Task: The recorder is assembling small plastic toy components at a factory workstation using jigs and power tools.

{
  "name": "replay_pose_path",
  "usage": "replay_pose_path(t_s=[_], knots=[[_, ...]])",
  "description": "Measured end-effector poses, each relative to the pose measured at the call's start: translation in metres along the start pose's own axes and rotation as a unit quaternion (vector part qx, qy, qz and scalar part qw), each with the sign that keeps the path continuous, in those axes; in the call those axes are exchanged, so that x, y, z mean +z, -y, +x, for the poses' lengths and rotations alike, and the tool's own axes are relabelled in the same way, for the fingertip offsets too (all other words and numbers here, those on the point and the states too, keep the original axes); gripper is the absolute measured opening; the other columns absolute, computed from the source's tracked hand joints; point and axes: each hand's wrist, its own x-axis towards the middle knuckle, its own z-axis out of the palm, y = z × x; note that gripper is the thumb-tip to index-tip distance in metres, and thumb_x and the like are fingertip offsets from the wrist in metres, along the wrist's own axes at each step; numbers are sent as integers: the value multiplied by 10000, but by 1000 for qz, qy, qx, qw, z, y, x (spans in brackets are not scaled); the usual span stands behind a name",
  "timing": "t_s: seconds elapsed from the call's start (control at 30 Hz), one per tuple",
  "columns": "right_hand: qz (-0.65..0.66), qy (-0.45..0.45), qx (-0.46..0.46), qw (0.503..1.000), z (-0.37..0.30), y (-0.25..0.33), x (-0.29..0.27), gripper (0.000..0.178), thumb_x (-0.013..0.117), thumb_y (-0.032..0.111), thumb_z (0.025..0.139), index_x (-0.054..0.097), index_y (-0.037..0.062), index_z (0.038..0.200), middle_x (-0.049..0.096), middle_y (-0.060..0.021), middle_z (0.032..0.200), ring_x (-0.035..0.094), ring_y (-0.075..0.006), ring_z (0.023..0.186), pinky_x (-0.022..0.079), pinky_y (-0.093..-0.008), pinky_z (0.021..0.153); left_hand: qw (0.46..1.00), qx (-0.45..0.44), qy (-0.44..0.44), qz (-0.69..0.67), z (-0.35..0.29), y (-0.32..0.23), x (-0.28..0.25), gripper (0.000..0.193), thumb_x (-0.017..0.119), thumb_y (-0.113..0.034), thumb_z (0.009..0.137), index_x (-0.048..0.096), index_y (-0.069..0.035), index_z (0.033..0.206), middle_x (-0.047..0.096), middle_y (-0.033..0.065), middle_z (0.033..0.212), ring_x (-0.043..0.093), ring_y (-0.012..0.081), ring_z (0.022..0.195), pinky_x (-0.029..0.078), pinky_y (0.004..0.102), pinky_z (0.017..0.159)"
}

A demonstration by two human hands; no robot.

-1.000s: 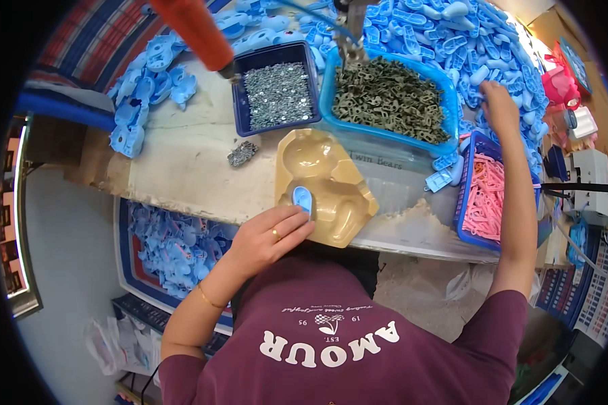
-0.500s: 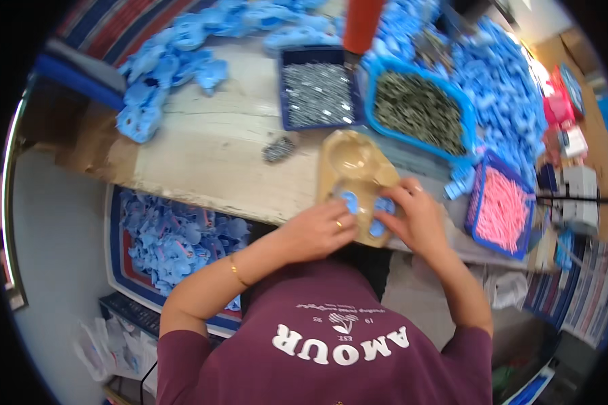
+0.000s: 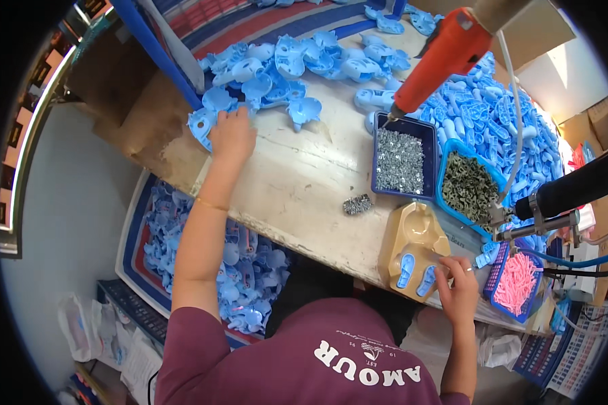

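Note:
My left hand [image 3: 232, 138] reaches to the far left end of a row of light-blue plastic shells [image 3: 304, 57]. Its fingers bend over the edge of the end shell [image 3: 200, 125]; the fingertips are partly hidden. My right hand [image 3: 458, 287] rests at the right edge of a tan moulded fixture [image 3: 419, 219], its fingers apart, the thumb beside a small blue plastic piece [image 3: 426, 280] in the right slot. A second blue piece [image 3: 405, 269] lies in the left slot. The rounded hollows of the fixture hold nothing.
Behind the fixture stand a dark-blue tray of screws [image 3: 400, 162] and a light-blue basket of dark metal parts [image 3: 471, 185]. A red electric screwdriver [image 3: 442, 57] hangs above. Pink strips [image 3: 517, 283] fill a purple basket. Blue parts [image 3: 507, 128] are heaped behind; a black arm [image 3: 574, 182] juts in.
My left hand has left the fixture and moved far left to the shells. My right hand has drawn back to the fixture's right edge. The view has shifted.

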Motion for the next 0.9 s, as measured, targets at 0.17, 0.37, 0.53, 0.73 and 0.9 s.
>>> replay_pose_path(t_s=[0.17, 0.37, 0.53, 0.73, 0.9], knots=[[67, -22, 19, 997, -7, 8, 10, 131, 703, 38, 873, 689, 23, 1002, 639, -80, 900, 583, -176, 676, 442, -289, 578, 999, 37, 8, -38, -5, -7, -26, 296, 705, -170, 842, 682, -54, 1114, 706, 118, 987, 614, 305, 1037, 482, 473, 875], [118, -33, -17, 992, 6, 41, 16, 98, 696, 29, 883, 700, 19, 980, 656, -80, 917, 596, -160, 689, 456, -282, 582, 880, -33, 61, -470, -35, -35, -91, 213, 672, -120, 910, 655, -30, 1103, 676, 58, 951, 642, 184, 928, 513, 342, 826], [368, 9, 33, 929, 30, 88, 44, 353, 726, 79, 872, 635, 25, 1210, 673, -87, 1087, 653, -179, 942, 515, -302, 807, 448, -173, 249, -841, -71, -69, -101, 343, 656, -159, 965, 599, -16, 1270, 667, 66, 1154, 657, 147, 1018, 542, 309, 890], [653, 14, 93, 752, 30, 62, 43, 622, 778, 156, 834, 515, 16, 1379, 640, -102, 1244, 627, -256, 1154, 473, -376, 1020, 387, -83, 412, -821, -128, -128, -90, 346, 673, -134, 956, 613, -47, 1285, 666, 71, 1173, 613, 174, 1128, 502, 344, 984], [420, 83, -146, 892, 16, 14, -19, 348, 782, -38, 750, 707, 21, 1084, 715, -79, 1072, 658, -253, 1109, 506, -384, 972, 578, 223, 307, -722, -102, -156, -98, 277, 682, 32, 854, 695, -50, 1118, 675, 97, 1248, 538, 278, 1271, 451, 403, 1047]])
